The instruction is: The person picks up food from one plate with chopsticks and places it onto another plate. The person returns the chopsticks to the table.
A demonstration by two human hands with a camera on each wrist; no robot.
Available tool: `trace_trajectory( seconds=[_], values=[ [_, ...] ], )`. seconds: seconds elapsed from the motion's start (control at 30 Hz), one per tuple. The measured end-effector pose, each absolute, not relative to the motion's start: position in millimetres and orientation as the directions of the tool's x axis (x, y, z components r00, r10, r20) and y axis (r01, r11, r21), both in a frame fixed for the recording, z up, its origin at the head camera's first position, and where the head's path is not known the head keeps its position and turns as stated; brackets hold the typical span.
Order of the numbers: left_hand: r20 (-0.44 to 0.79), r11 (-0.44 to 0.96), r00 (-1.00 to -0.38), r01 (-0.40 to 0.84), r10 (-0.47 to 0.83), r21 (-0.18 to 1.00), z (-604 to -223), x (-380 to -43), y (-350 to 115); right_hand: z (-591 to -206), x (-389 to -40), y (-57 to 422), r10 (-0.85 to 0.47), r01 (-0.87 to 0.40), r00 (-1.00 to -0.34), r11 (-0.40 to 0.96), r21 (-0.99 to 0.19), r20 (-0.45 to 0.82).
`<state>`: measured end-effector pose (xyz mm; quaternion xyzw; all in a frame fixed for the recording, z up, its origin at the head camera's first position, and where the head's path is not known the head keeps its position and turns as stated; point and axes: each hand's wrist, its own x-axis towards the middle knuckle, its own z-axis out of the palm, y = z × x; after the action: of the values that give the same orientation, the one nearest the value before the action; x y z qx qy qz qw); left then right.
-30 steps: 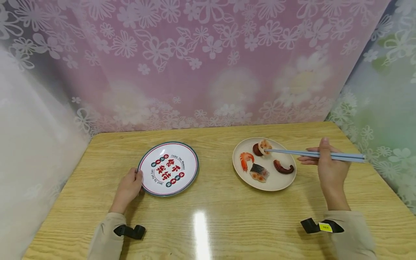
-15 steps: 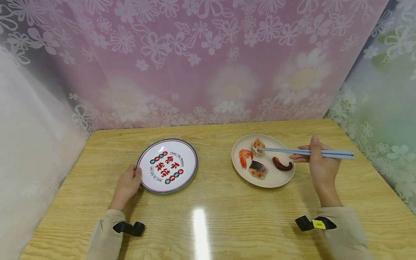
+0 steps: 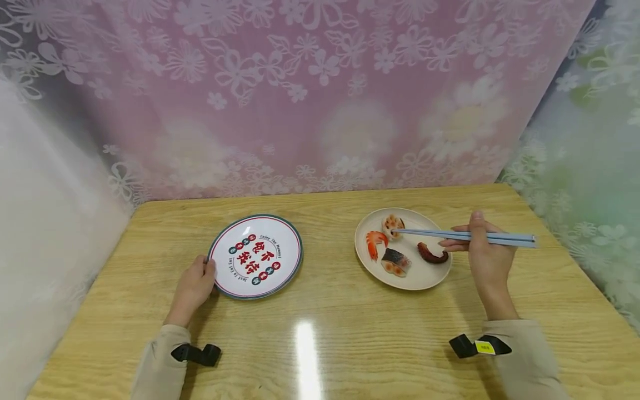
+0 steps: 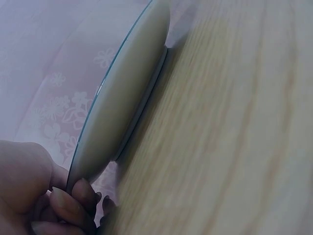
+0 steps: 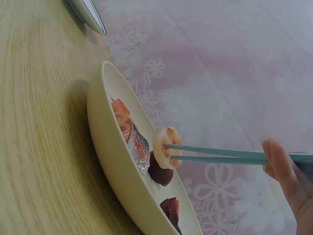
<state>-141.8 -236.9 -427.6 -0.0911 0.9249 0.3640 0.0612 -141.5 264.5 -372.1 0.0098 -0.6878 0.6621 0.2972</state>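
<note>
- the left hand (image 3: 195,284) pinches the left rim of a round white plate with teal edge and red lettering (image 3: 265,233).
- a pale, round, brown-spotted food slice (image 3: 392,225) is over a round cream plate (image 3: 422,276), left of the nearer right hand (image 3: 487,255); a dark brown round piece (image 5: 160,173) is hidden behind it from the head view.
- the right fingers clamp slim pale-blue chopsticks (image 3: 427,232), long axis pointing leftward to the slice; whether the tips pinch or pierce it is unclear.

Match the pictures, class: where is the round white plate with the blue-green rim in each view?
Head: the round white plate lies left of centre.
Left wrist: the plate, edge-on, left of upper centre.
Right wrist: the plate, cropped, top left.
Shared landmark: pale pink flowered curtain.
</note>
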Motion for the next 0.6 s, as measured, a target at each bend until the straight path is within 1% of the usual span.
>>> trace_trajectory(
  seconds=[0.23,0.43,0.6],
  values=[
    [-0.182,0.719,-0.976,-0.209,-0.117,0.663,-426.7,-140.0,-239.7,-373.7,-141.6,258.2,0.365,-0.428,-0.814,0.149,-0.891,0.452],
    [-0.183,0.722,-0.976,-0.210,-0.116,0.660,-424.9,-141.1,-239.3,-371.5,-140.7,256.3,0.377,-0.396,-0.823,0.155,-0.905,0.425],
    [-0.176,0.727,-0.978,-0.198,-0.107,0.657,-425.1,-141.7,-236.8,-368.8,-139.6,254.9,0.387,-0.392,-0.829,0.116,-0.913,0.405]
  ],
)
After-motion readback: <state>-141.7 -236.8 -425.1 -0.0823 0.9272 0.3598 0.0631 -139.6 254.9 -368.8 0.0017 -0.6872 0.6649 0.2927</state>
